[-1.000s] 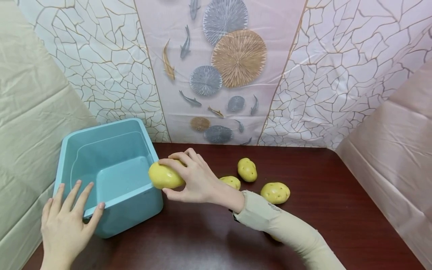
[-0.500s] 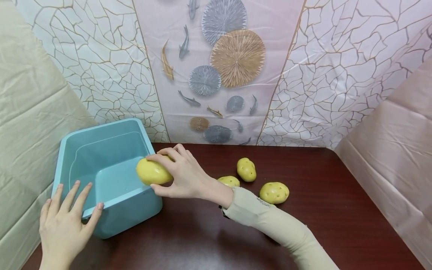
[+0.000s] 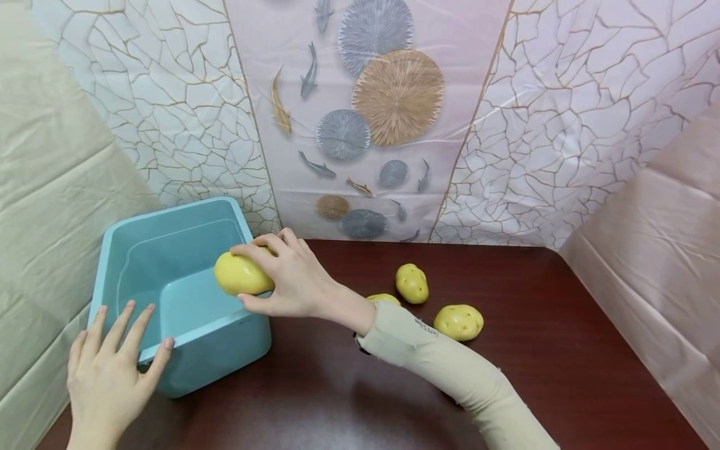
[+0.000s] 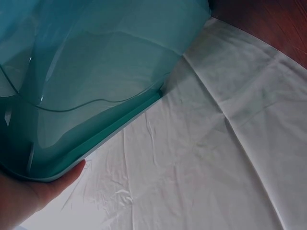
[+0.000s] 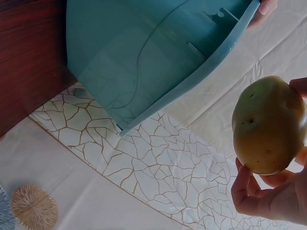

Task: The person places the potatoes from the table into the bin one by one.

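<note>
My right hand [image 3: 295, 275] grips a yellow potato [image 3: 242, 274] between thumb and fingers, over the right rim of a blue plastic bin [image 3: 205, 331]. In the right wrist view the same potato [image 5: 266, 127] shows small dark pits, with fingers [image 5: 244, 191] curled at its lower end. The left hand [image 3: 112, 369] lies with spread, straight fingers over the bin's near left rim. One left finger [image 4: 72, 175] reaches along the rim of the bin [image 4: 96, 62] in the left wrist view. The inside of the bin shows a bare floor.
To the right on the dark red table [image 3: 562, 375] lie more potatoes: one at the back [image 3: 412, 283], a potato further right [image 3: 459, 322], and a third potato [image 3: 385, 299] partly hidden by the right sleeve. Patterned cloth [image 3: 506, 187] hangs behind the table.
My right hand has carried the potato left and slightly up, from beside the bin's right rim to over it. The left hand and the bin stay put.
</note>
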Available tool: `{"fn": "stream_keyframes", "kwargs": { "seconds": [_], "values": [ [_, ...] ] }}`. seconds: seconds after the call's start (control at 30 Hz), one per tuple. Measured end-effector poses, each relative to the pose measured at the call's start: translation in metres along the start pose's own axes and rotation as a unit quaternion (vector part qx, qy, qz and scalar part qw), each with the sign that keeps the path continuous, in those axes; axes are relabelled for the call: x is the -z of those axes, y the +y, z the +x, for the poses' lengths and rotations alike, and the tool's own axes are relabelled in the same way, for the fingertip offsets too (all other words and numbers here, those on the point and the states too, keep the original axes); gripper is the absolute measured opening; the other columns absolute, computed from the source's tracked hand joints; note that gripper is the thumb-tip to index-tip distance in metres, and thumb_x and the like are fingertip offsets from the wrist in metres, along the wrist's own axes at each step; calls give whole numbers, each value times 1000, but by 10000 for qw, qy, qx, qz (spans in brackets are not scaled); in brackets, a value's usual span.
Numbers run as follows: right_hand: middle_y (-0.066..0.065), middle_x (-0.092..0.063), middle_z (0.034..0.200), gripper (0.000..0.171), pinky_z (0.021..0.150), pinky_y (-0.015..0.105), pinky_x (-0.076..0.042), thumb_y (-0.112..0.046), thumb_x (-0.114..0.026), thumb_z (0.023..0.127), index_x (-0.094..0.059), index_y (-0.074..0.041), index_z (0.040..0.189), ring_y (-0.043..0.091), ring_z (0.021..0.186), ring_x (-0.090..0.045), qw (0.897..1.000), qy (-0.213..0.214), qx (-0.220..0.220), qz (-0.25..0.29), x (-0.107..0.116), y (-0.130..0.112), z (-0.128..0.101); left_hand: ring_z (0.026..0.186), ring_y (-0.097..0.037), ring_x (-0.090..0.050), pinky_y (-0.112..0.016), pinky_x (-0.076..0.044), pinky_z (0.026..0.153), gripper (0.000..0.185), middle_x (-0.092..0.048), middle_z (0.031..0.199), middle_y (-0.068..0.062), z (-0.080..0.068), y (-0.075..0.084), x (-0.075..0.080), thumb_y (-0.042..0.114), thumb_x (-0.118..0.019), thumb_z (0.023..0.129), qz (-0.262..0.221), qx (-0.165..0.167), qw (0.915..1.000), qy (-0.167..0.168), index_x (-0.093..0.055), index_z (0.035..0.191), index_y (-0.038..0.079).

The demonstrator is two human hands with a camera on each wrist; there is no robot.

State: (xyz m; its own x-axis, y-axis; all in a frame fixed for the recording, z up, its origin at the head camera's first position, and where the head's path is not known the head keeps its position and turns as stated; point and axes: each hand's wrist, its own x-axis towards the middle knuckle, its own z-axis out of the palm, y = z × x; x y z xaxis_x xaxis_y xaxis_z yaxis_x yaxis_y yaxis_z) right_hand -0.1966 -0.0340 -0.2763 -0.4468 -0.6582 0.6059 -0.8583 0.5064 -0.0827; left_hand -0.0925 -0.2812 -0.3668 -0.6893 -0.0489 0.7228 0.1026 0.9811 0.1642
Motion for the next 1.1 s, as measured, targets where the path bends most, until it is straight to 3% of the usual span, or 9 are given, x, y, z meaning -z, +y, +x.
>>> {"fn": "stream_keyframes", "kwargs": {
  "seconds": [0.2,0.6,1.1],
  "values": [
    [-5,-55,110,53,65,21,-34,-46,-62,71,-52,-28,120,12,89,-41,9998,-161,-137,-47,2,0,7,132,-38,-27,-60,-20,101,54,-51,125,-24,1,0,0,44,-53,81,14,3,10000,-62,-53,121,9],
    [-4,-55,112,53,66,19,-32,-46,-62,72,-51,-29,120,11,91,-41,9982,-414,-405,172,4,-6,20,129,-40,-31,-60,-22,101,57,-53,122,-23,0,0,-3,51,-46,81,-9,-79,9998,180,-56,118,8],
    [-6,-55,114,55,66,17,-31,-49,-61,72,-49,-30,122,10,88,-40,9976,-622,-308,83,-7,-18,28,129,-39,-31,-60,-22,101,56,-52,122,-24,0,0,-3,49,-48,81,-17,-48,9999,152,-55,118,7]
  ]
}}
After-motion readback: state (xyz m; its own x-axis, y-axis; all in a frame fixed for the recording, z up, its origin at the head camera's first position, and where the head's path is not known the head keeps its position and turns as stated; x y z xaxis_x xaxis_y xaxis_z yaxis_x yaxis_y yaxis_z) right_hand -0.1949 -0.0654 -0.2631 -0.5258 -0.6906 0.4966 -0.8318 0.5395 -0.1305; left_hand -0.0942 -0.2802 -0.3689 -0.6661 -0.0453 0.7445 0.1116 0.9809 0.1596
